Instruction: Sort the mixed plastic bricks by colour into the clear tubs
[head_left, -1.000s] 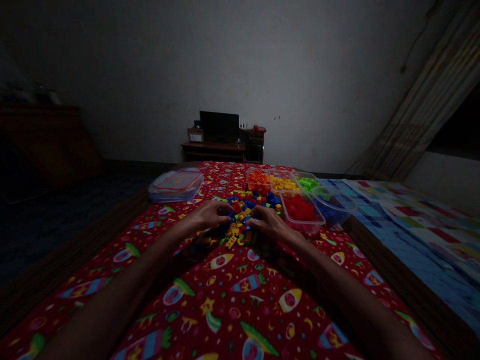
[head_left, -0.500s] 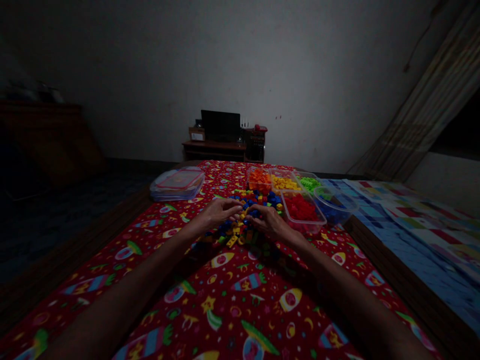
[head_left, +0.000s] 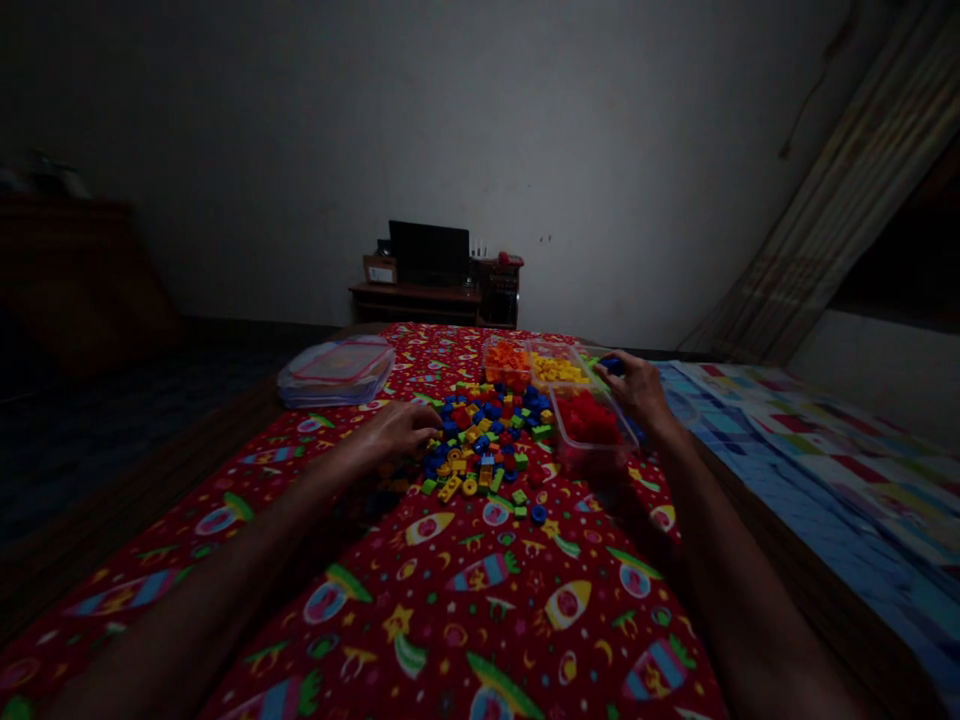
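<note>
Red rocket-print cloth point(head_left: 480, 620) — loose plastic bricks point(head_left: 484, 440) heaped mid-cloth; left hand point(head_left: 397, 432) curled at the heap's edge, grip unclear; right hand point(head_left: 636, 392) pinching a blue brick point(head_left: 612, 365) above the red-brick tub point(head_left: 589, 462) — a knock could tip it.

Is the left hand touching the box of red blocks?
Apart: the head view shows the block pile lying between the left hand and the red-block box.

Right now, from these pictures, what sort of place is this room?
It looks like a bedroom in a home: a red rocket-print bedspread on a wooden bed frame, and a low desk with a dark monitor.
</note>
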